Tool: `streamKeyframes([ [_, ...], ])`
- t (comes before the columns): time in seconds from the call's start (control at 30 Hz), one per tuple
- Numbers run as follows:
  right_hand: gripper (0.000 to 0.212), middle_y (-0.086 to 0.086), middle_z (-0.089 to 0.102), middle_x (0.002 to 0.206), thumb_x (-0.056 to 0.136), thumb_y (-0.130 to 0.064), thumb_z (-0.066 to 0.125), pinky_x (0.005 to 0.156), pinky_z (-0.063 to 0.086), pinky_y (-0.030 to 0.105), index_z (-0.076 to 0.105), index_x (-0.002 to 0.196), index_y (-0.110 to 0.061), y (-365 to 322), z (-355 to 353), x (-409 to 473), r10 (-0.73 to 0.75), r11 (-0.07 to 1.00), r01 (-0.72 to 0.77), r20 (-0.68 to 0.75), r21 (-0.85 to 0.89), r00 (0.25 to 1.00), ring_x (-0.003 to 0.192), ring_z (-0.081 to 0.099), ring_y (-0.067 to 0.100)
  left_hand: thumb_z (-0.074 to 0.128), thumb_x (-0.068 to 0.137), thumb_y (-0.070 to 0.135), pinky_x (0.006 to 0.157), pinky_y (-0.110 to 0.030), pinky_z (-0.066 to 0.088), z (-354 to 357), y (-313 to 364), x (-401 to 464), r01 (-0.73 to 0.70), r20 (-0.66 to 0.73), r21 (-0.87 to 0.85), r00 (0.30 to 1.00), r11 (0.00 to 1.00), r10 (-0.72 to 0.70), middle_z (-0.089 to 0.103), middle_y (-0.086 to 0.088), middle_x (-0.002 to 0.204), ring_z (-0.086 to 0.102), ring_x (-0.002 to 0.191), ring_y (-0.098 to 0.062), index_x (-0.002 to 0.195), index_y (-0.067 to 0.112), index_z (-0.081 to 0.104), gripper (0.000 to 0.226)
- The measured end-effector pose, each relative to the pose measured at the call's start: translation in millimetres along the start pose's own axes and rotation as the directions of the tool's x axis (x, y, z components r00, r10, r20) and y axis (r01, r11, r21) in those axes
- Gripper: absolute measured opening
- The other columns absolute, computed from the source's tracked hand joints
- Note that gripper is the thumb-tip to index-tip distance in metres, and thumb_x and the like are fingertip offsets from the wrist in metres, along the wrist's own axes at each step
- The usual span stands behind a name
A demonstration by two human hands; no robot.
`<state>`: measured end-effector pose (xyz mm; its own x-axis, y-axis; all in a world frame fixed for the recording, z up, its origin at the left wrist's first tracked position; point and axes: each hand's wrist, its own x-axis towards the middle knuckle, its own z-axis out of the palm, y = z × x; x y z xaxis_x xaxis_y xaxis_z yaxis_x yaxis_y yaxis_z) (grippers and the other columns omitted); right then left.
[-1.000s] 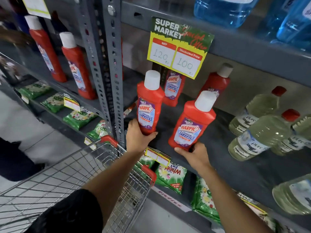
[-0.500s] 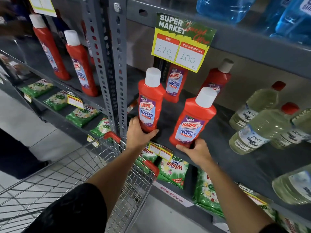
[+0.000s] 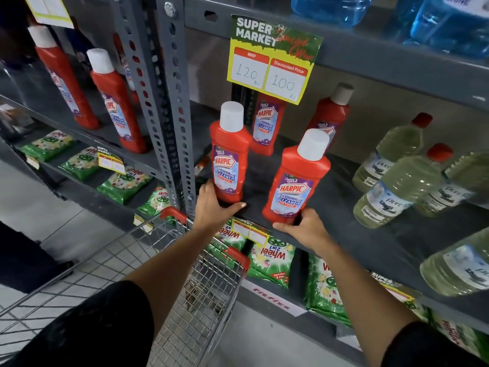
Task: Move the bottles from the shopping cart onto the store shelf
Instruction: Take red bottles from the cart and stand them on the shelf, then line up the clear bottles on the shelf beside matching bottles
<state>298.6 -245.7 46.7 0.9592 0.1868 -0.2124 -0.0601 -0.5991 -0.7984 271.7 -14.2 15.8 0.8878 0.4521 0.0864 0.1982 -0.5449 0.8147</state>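
Two red Harpic bottles with white caps stand at the front of the grey store shelf [image 3: 344, 234]. My left hand [image 3: 211, 207] wraps the base of the left bottle [image 3: 227, 165], which is upright, thumb stretched under its front. My right hand [image 3: 307, 231] grips the base of the right bottle [image 3: 293, 186], which leans slightly right. Two more Harpic bottles [image 3: 267, 128] stand behind them near the back wall. The wire shopping cart [image 3: 206, 300] sits below my arms against the shelf; no bottles show in its visible part.
A price sign [image 3: 272, 59] hangs above the bottles. Clear bottles with red caps [image 3: 397, 186] crowd the shelf's right side. A perforated steel upright [image 3: 169, 107] stands just left of my left hand. Green detergent packs [image 3: 270, 258] fill the lower shelf. Blue jugs [image 3: 449, 25] sit on top.
Both red bottles have moved a little further in over the shelf and the right one stands straighter. My hands stay at their bases.
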Motion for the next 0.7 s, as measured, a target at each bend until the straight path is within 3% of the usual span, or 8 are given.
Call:
streamKeyframes([
  [0.1, 0.060, -0.006, 0.065, 0.106, 0.064, -0.012, 0.089, 0.089, 0.049, 0.027, 0.059, 0.116, -0.017, 0, -2, -4, -0.001, 0.997, 0.002, -0.016, 0.081, 1.000, 0.098, 0.062, 0.011, 0.084, 0.069, 0.040, 0.105, -0.043, 0.043, -3, -2, -11, 0.034, -0.021, -0.070, 0.999, 0.997, -0.035, 0.051, -0.015, 0.131, 0.050, 0.124, -0.029, 0.140, 0.006, 0.038, 0.092],
  [0.17, 0.067, -0.009, 0.063, 0.109, 0.066, 0.008, 0.082, 0.088, 0.051, 0.021, 0.050, 0.118, -0.021, 3, -2, -5, -0.004, 0.971, 0.006, -0.011, 0.241, 1.000, 0.106, 0.059, 0.011, 0.077, 0.078, 0.025, 0.108, -0.047, 0.041, -3, -2, -29, 0.030, -0.105, -0.127, 0.993, 0.991, -0.044, 0.050, -0.015, 0.134, 0.049, 0.125, -0.032, 0.141, 0.004, 0.039, 0.076],
  [0.27, 0.079, 0.001, 0.054, 0.132, 0.066, 0.030, 0.064, 0.094, 0.045, 0.016, 0.042, 0.134, -0.004, 19, -7, -14, 0.001, 0.916, 0.024, -0.062, 0.401, 0.998, 0.128, 0.048, 0.017, 0.063, 0.081, 0.004, 0.088, -0.050, 0.050, 3, 8, -66, -0.076, -0.222, -0.170, 0.974, 0.983, 0.037, 0.053, -0.008, 0.110, 0.055, 0.099, -0.030, 0.117, 0.006, 0.054, 0.037],
  [0.37, 0.070, 0.009, 0.053, 0.131, 0.069, 0.033, 0.057, 0.104, 0.040, 0.023, 0.047, 0.132, 0.004, 41, -36, -38, -0.034, 0.920, 0.133, -0.263, 0.369, 0.964, 0.126, 0.048, 0.019, 0.054, 0.076, 0.005, 0.081, -0.040, 0.043, 23, 27, -93, -0.271, -0.264, -0.113, 0.936, 0.956, 0.234, 0.057, -0.010, 0.089, 0.052, 0.087, -0.027, 0.090, 0.006, 0.060, 0.015],
  [0.47, 0.053, 0.008, 0.062, 0.123, 0.077, 0.021, 0.061, 0.109, 0.041, 0.033, 0.062, 0.115, -0.015, 65, -75, -69, -0.072, 0.948, 0.194, -0.422, 0.254, 0.904, 0.114, 0.058, 0.011, 0.052, 0.076, 0.001, 0.073, -0.034, 0.038, 54, 54, -116, -0.381, -0.157, -0.081, 0.917, 0.921, 0.366, 0.059, -0.008, 0.078, 0.048, 0.078, -0.019, 0.076, 0.009, 0.060, 0.012],
  [0.57, 0.059, 0.003, 0.065, 0.109, 0.081, 0.014, 0.059, 0.100, 0.047, 0.038, 0.061, 0.097, -0.043, 99, -112, -102, -0.134, 0.968, 0.226, -0.537, 0.108, 0.833, 0.106, 0.062, 0.015, 0.046, 0.077, 0.011, 0.073, -0.030, 0.040, 93, 81, -135, -0.458, -0.020, -0.120, 0.888, 0.881, 0.459, 0.060, -0.005, 0.080, 0.050, 0.079, -0.018, 0.077, 0.011, 0.062, 0.016],
  [0.63, 0.058, -0.006, 0.066, 0.101, 0.080, 0.011, 0.059, 0.092, 0.049, 0.035, 0.062, 0.092, -0.046, 121, -134, -121, -0.176, 0.970, 0.239, -0.588, 0.031, 0.790, 0.102, 0.064, 0.022, 0.047, 0.079, 0.018, 0.081, -0.028, 0.042, 125, 101, -138, -0.448, 0.048, -0.157, 0.886, 0.880, 0.460, 0.062, -0.008, 0.090, 0.055, 0.086, -0.023, 0.088, 0.008, 0.065, 0.023],
  [0.7, 0.052, -0.003, 0.065, 0.092, 0.076, 0.014, 0.062, 0.084, 0.049, 0.024, 0.061, 0.086, -0.037, 140, -154, -138, -0.214, 0.968, 0.248, -0.634, -0.037, 0.743, 0.092, 0.064, 0.013, 0.052, 0.085, 0.026, 0.093, -0.037, 0.046, 155, 125, -135, -0.397, 0.144, -0.144, 0.898, 0.907, 0.416, 0.061, -0.012, 0.109, 0.058, 0.102, -0.030, 0.109, 0.006, 0.064, 0.034],
])
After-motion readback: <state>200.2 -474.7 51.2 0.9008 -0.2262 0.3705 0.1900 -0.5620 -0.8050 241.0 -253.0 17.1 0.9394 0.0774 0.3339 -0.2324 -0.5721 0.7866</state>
